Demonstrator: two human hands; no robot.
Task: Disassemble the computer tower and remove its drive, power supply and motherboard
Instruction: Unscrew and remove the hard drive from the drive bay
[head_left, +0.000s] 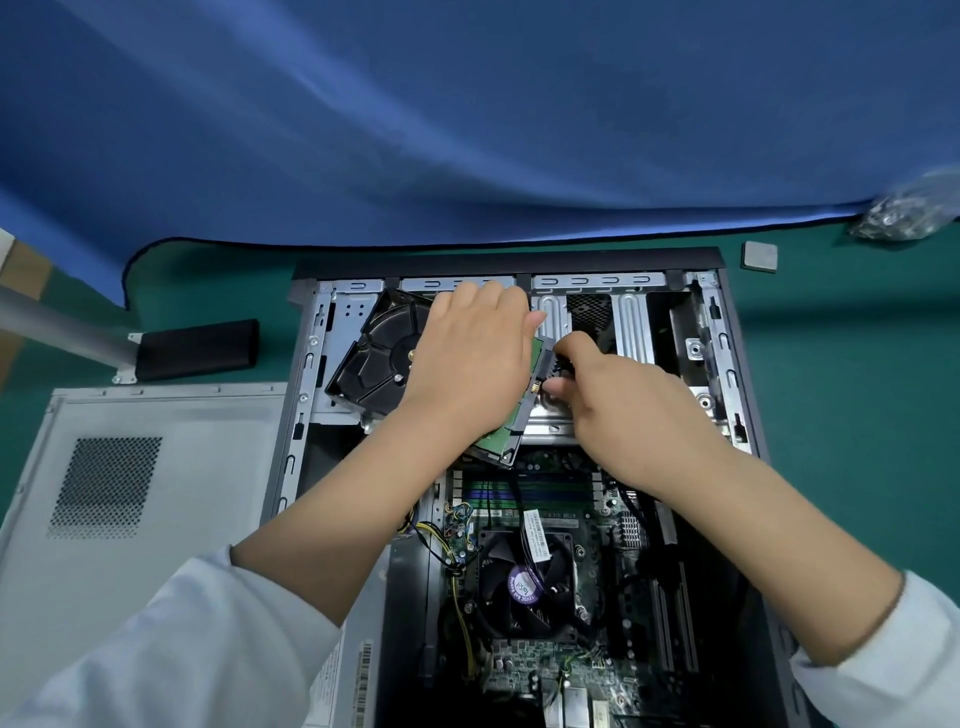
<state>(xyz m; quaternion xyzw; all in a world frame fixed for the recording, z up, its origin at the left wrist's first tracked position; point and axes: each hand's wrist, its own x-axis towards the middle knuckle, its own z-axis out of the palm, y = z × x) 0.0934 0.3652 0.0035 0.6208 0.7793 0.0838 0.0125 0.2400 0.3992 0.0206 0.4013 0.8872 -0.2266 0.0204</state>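
Observation:
The open computer tower (748, 415) lies flat on a green table. A black hard drive (379, 358) sits tilted in the metal bay at the tower's far end, its green circuit board facing up. My left hand (467, 364) lies over the drive and holds it. My right hand (597, 395) pinches a black cable connector (558, 364) at the drive's right edge. Nearer to me, the motherboard (618, 525) shows a round CPU fan (524, 587) and several black cables. The power supply is not visible.
The grey side panel (130, 493) lies left of the tower. A black block (197, 348) with a metal bar sits at the far left. A blue cloth (467, 130) covers the table's far half. At the far right lie a small grey square (759, 256) and a plastic bag (909, 213).

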